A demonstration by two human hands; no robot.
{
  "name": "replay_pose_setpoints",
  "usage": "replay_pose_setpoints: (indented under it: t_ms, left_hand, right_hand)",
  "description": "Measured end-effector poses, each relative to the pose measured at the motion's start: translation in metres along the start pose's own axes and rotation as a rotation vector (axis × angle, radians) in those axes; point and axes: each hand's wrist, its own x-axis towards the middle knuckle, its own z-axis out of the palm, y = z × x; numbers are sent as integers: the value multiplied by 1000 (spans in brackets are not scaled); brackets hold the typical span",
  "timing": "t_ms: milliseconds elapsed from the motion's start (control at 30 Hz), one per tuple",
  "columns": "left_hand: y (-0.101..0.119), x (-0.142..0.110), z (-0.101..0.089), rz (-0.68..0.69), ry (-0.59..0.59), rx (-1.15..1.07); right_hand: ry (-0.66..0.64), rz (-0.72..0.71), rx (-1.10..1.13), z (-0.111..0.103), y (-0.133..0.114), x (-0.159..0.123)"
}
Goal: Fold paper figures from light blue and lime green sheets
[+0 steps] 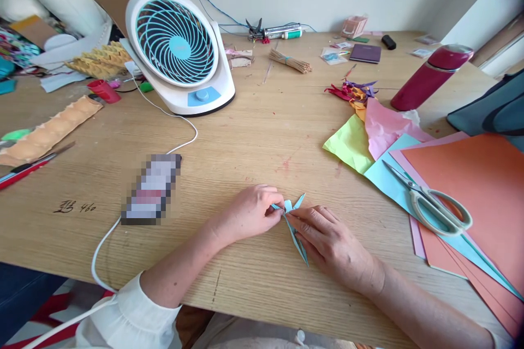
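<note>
A small folded piece of light blue paper [298, 245] with several narrow pointed arms is held just above the wooden table, near its front edge. My left hand [257, 210] pinches it from the left, thumb and forefinger closed on one arm. From the right, my right hand [329, 240] has its fingers pressed together on the paper close to its middle. The two hands' fingertips almost meet there and hide part of the folds. One arm points up and right, and a longer one hangs down toward me.
Right of my hands, scissors [440, 210] lie on coloured paper sheets [470, 169]. Beyond are lime paper [352, 144], folded paper pieces [354, 92] and a red thermos [429, 79]. A phone [151, 191] with a white cable lies left, a fan [180, 54] behind it.
</note>
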Motion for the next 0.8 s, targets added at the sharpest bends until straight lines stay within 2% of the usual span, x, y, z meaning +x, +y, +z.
replay_pose_setpoints:
  t_ms: [100,267,500,567,667,800]
  left_hand:
    - [4,0,2,-123,-16,-53]
    - [11,0,-3,-190,-56,-54]
    - [13,-4,-6,-152,-117,-21]
    - [13,-5,-5,-124,-96,12]
    - [14,-7,-4,-67,13,112]
    - [18,-22,2,1,103,119]
  right_hand:
    - [-20,-16,3,2,1,-1]
    - [-45,-72,-41,4,0,-3]
    - [-72,-71,-99,1,-9,5]
    - [-82,-62,-131,2,-11,7]
    - [-100,-41,-173,4,-12,8]
    - [-94,-22,-164,6,-13,10]
